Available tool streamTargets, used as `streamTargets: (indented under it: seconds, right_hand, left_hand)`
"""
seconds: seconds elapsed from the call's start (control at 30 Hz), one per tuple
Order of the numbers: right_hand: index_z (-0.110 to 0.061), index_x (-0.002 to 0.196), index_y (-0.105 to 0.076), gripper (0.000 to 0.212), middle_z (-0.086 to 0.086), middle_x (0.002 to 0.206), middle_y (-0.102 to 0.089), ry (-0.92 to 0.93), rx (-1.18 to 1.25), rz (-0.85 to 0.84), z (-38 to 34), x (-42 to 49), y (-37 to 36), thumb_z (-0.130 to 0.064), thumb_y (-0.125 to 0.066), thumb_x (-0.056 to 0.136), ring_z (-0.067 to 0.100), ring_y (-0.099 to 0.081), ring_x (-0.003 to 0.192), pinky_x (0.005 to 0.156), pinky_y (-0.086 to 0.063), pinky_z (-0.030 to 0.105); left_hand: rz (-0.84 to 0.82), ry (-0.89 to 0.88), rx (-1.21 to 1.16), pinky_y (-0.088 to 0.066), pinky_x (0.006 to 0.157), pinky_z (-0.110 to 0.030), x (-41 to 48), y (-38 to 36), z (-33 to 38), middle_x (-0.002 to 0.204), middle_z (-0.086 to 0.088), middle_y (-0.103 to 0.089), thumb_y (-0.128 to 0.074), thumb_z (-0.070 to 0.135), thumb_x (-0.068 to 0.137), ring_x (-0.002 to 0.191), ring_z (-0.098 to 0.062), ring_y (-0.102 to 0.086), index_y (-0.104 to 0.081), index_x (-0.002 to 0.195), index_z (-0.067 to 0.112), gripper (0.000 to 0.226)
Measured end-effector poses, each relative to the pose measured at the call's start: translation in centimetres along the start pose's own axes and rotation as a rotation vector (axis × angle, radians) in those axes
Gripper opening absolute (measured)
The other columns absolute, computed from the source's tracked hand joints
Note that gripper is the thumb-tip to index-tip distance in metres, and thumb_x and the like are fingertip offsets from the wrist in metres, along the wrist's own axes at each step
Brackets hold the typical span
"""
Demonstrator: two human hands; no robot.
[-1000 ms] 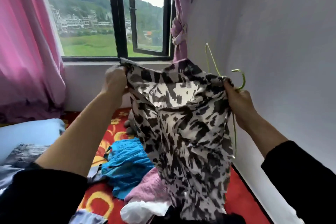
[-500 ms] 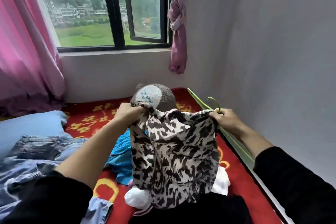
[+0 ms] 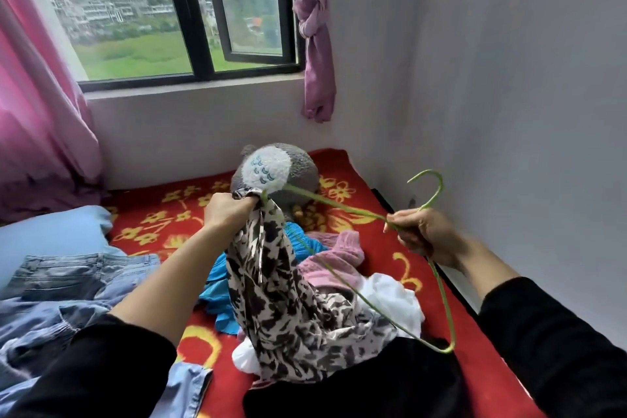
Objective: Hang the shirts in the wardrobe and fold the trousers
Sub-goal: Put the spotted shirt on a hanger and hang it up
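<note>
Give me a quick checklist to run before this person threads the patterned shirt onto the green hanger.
1. Left hand grips the patterned shirt: ok.
2. Right hand holds the green hanger below its hook: ok.
3. One hanger end reaches the bunched cloth at the left hand: ok.
4. That end is inside the shirt: cannot tell.
5. Other hanger end is inside the shirt: not ok, it is bare.

Red flowered bed (image 3: 369, 187) under jeans (image 3: 78, 268), heaped clothes (image 3: 336, 258), grey plush toy (image 3: 281, 170), blue pillow (image 3: 51, 231)
</note>
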State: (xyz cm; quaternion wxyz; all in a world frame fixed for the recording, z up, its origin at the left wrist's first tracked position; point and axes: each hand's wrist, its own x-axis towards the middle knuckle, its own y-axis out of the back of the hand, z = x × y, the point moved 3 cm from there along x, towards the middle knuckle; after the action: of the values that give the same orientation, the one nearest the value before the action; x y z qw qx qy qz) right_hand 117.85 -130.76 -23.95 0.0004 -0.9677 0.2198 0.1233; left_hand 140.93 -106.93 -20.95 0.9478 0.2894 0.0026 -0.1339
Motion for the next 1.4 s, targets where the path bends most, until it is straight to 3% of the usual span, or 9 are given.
streamTargets:
  seconds: [0.3, 0.47, 0.6, 0.7, 0.83, 0.93, 1.07, 1.27, 1.4]
  right_hand:
    - [-0.008, 0.076, -0.057, 0.022, -0.001, 0.051, -0.046, 0.032, -0.244, 0.027, 0.3, 1.4, -7.7, -0.005, -0.050, 0.097, 0.002, -0.039, 0.033, 0.034, -0.030, 0.017]
    - [-0.007, 0.083, -0.054, 0.015, 0.005, 0.061, -0.039, 0.128, -0.273, 0.055, -0.7, 2.4, -11.8, -0.008, -0.049, 0.096, 0.014, -0.035, 0.049, 0.042, -0.028, 0.026]
    - [-0.005, 0.075, -0.060, 0.020, 0.009, 0.065, -0.048, 0.243, -0.363, 0.118, -1.9, 2.7, -12.3, -0.010, -0.052, 0.093, 0.019, -0.042, 0.060, 0.058, -0.035, 0.034]
    - [0.007, 0.080, -0.064, 0.023, 0.006, 0.065, -0.053, 0.254, -0.422, 0.126, -2.4, 2.6, -12.1, -0.011, -0.056, 0.092, 0.016, -0.046, 0.061, 0.063, -0.039, 0.034]
    - [-0.005, 0.080, -0.063, 0.016, 0.000, 0.062, -0.050, 0.246, -0.363, 0.020, -3.1, 1.2, -13.0, -0.009, -0.056, 0.093, 0.008, -0.044, 0.054, 0.055, -0.039, 0.027]
    - [-0.002, 0.091, -0.057, 0.012, 0.005, 0.061, -0.047, 0.136, -0.120, -0.164, -3.6, -0.2, -13.9, 0.004, -0.046, 0.091, 0.008, -0.040, 0.046, 0.040, -0.029, 0.019]
    - [0.006, 0.100, -0.061, 0.033, 0.019, 0.084, -0.067, -0.026, 0.106, -0.336, -3.2, -0.3, -12.0, 0.006, -0.032, 0.084, 0.021, -0.063, 0.070, 0.059, -0.049, 0.024]
    - [-0.010, 0.101, -0.071, 0.014, 0.015, 0.103, -0.071, 0.016, -0.454, -0.416, -0.9, 0.6, -12.6, -0.010, -0.066, 0.087, 0.012, -0.062, 0.083, 0.064, -0.051, 0.020]
    - [-0.012, 0.084, -0.068, 0.019, 0.001, 0.078, -0.063, 0.240, -0.547, -0.221, -0.4, 2.0, -16.0, -0.031, -0.065, 0.085, 0.008, -0.051, 0.067, 0.061, -0.047, 0.032]
  left_hand:
    - [0.059, -0.239, 0.101, -0.037, 0.049, -0.024, -2.5, -0.6, 1.2, 0.055, -0.005, -0.060, -0.074, 0.031, 0.072, 0.052, -0.019, -0.049, -0.066, 0.059, 0.006, 0.030]
    - [-0.306, -0.357, 0.011, -0.038, 0.047, -0.024, -5.1, -1.8, 1.3, 0.055, -0.001, -0.059, -0.073, 0.017, 0.074, 0.042, -0.008, -0.043, -0.071, 0.069, 0.008, 0.010]
    - [-0.564, -0.445, 0.291, -0.047, 0.058, -0.027, -5.9, -0.7, 0.7, 0.064, 0.000, -0.065, -0.071, 0.034, 0.078, 0.055, -0.007, -0.053, -0.074, 0.076, 0.017, 0.018]
    - [-0.427, -0.501, 0.453, -0.040, 0.054, -0.026, -5.0, 0.3, 0.1, 0.058, 0.004, -0.058, -0.063, 0.055, 0.074, 0.053, -0.007, -0.047, -0.072, 0.068, 0.013, 0.043]
    - [-0.152, -0.739, 0.547, -0.042, 0.093, -0.035, -4.7, 0.2, 0.3, 0.113, 0.007, -0.055, -0.066, 0.042, 0.073, 0.106, -0.013, -0.048, -0.059, 0.106, 0.028, 0.036]
    - [-0.256, -0.842, 0.652, -0.030, 0.102, -0.040, -5.0, -0.9, 0.3, 0.103, 0.007, -0.064, -0.055, 0.031, 0.077, 0.107, -0.017, -0.055, -0.058, 0.097, 0.032, 0.021]
    - [-0.281, -0.855, 0.362, -0.034, 0.057, -0.029, -5.0, -0.2, 0.9, 0.059, -0.001, -0.053, -0.046, 0.025, 0.064, 0.061, -0.023, -0.051, -0.049, 0.058, 0.019, 0.009]
    - [-0.474, -0.682, -0.030, -0.039, 0.056, -0.029, -6.2, 1.0, 2.1, 0.064, -0.009, -0.060, -0.056, 0.030, 0.067, 0.061, -0.014, -0.052, -0.067, 0.070, 0.016, 0.018]
    - [-0.500, -0.632, -0.222, -0.040, 0.057, -0.021, -6.8, 1.5, 2.9, 0.064, 0.004, -0.060, -0.049, 0.018, 0.063, 0.063, -0.009, -0.053, -0.065, 0.064, 0.021, 0.016]
